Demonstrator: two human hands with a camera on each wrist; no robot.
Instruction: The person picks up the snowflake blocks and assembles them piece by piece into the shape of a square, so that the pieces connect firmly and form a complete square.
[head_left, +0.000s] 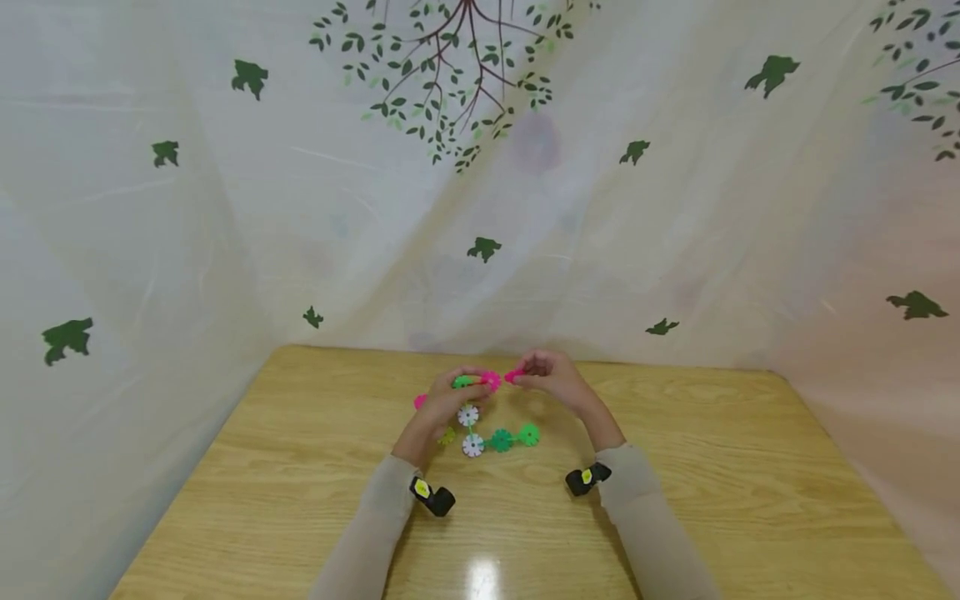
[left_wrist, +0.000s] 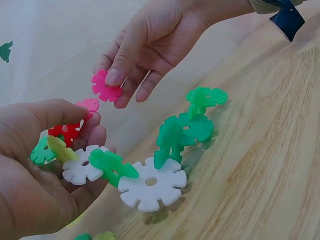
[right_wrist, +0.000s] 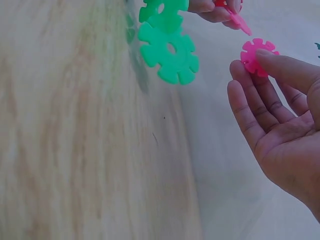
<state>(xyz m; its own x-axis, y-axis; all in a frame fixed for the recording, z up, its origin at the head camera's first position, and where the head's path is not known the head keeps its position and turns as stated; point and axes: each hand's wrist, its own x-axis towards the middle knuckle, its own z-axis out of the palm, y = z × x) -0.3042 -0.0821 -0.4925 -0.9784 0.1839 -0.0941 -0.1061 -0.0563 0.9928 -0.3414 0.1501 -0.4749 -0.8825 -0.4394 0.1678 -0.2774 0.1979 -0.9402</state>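
Observation:
In the head view my left hand (head_left: 444, 403) holds one end of a chain of flower-shaped plastic snowflake discs. Thumb and fingers pinch it near a pink disc (left_wrist: 90, 104) and a red disc (left_wrist: 70, 134). Green, yellow and white discs (left_wrist: 82, 172) lie along the fingers. From there the chain runs to a larger-looking white disc (left_wrist: 135, 190) and green discs (left_wrist: 197, 131) over the table. My right hand (head_left: 553, 379) pinches a single pink snowflake disc (right_wrist: 249, 56) between thumb and fingers. A small gap separates it from the left hand's pink disc.
A wooden table (head_left: 262, 483) lies under both hands, and a pale curtain (head_left: 375, 250) with leaf prints hangs behind it. Another pink disc (head_left: 420, 402) and a yellowish disc (head_left: 447, 436) show beside the left hand and wrist.

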